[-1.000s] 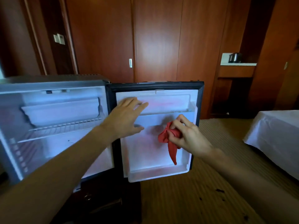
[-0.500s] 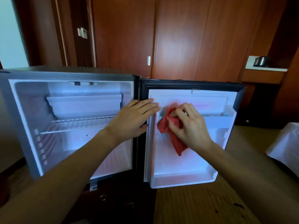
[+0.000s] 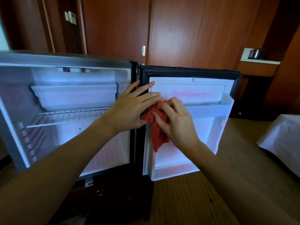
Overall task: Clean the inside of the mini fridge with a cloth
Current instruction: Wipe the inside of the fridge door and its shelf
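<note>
**Door-liner wipe at the hinge edge: slip and swing risks**

Head view: the mini fridge (image 3: 65, 65) stands open, with the door (image 3: 191, 72) swung out to the right. The left hand (image 3: 129, 109) lies flat with straight fingers across the black hinge edge, fingertips on the white door liner, grasping nothing. The right hand (image 3: 175, 120) has its fingers curled into the bunched red cloth (image 3: 159, 137), pressing it onto the liner just right of the left fingertips. The two hands are almost touching, and a tail of cloth hangs below the right palm. The door shelf (image 3: 209, 109) runs out to the right of the right hand. The wire rack (image 3: 68, 116) and white tray (image 3: 74, 96) sit in the cabinet, left of the left hand, apparently untouched.

Risks, as I judge them:
- The hands are crowded together, so a wipe toward the left could jam the cloth under the left fingers.
- A hard push could swing the door away, as the left hand braces only at the hinge.
- The loose cloth tail could snag on the shelf lip or drag without cleaning.
- The cabinet interior is likely still to be cleaned and easy to skip.
</note>
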